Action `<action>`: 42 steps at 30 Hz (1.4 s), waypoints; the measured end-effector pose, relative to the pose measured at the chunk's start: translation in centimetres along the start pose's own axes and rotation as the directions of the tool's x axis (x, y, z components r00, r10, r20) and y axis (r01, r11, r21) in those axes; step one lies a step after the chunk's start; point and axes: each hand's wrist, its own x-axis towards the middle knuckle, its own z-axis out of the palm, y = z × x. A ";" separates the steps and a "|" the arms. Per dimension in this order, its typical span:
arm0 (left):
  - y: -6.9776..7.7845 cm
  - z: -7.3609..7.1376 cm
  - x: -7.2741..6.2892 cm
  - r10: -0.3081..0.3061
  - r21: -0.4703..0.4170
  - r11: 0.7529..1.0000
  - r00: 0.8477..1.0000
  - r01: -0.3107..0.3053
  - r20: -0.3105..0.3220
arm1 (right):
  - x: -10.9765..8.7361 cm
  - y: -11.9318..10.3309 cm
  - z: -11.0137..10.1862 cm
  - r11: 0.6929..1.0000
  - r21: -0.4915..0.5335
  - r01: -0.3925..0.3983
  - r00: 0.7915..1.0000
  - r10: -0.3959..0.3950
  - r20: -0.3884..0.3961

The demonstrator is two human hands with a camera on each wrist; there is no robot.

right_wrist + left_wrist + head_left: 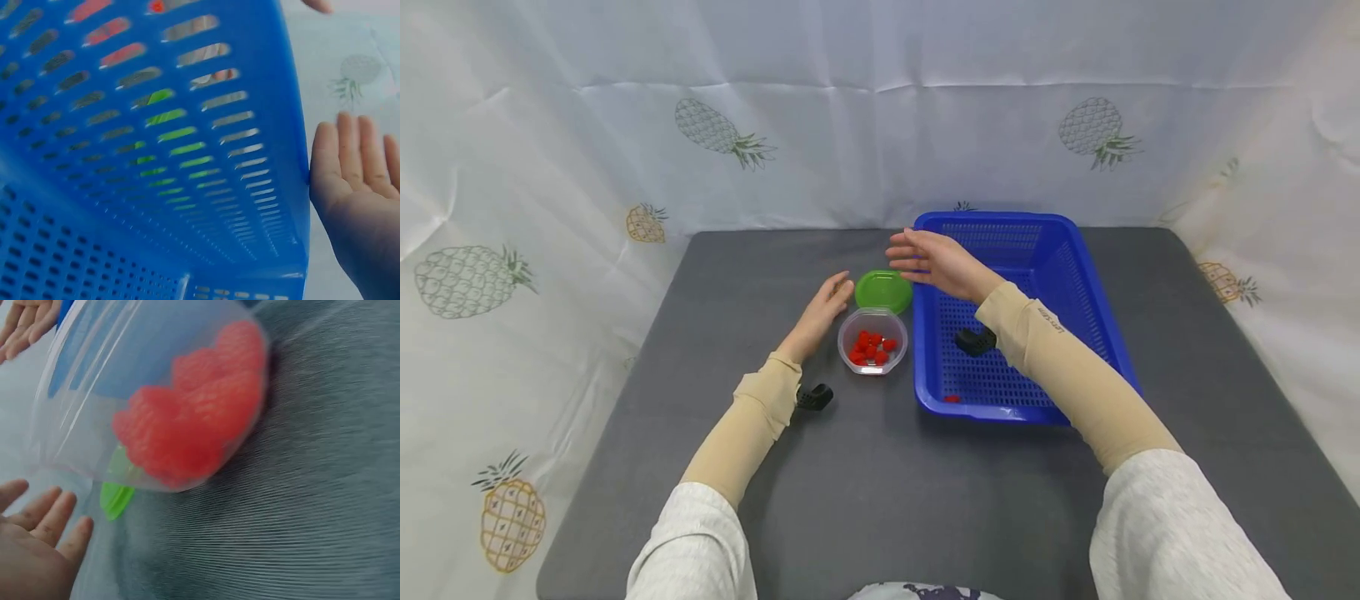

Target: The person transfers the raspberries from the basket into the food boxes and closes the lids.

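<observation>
My left hand (824, 312) is just left of a clear plastic tub (872, 369), fingers extended and holding nothing. Red, bumpy, raspberry-like pieces (194, 406) lie in a heap at the bottom of the tub. Behind the tub lies a green lid (883, 289). My right hand (943, 262), also holding nothing, hovers over the left rim of a blue slotted basket (928, 350), its straight fingers reaching past that rim above the lid. In the right wrist view its palm shows beside the basket's edge.
One small red piece (952, 398) sits in the basket's near left corner. The grey table (865, 500) extends in front of the tub. A white pineapple-print cloth (880, 150) hangs behind and at both sides.
</observation>
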 end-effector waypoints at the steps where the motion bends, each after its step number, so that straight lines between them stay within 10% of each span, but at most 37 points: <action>1: 0.0 0.1 -0.4 0.016 0.029 0.999 1.000 -0.016 -0.007 | -0.2 0.1 0.0 1.000 -0.022 0.008 1.000 -0.008 -0.009; 12: 1.2 1.4 -4.7 0.145 0.033 0.989 0.987 -0.147 0.066 | -3.7 2.4 -2.4 0.987 -0.154 0.049 0.998 -0.043 0.042; 23: -1.1 2.1 -5.5 0.237 -0.085 0.970 0.963 -0.227 0.130 | -6.3 4.8 -4.3 0.944 -0.328 -0.023 0.964 0.108 0.242; 42: -2.3 2.4 -6.0 0.199 -0.066 0.979 0.976 -0.194 0.089 | -5.4 8.1 -3.4 0.782 -0.582 -0.220 0.753 0.516 0.408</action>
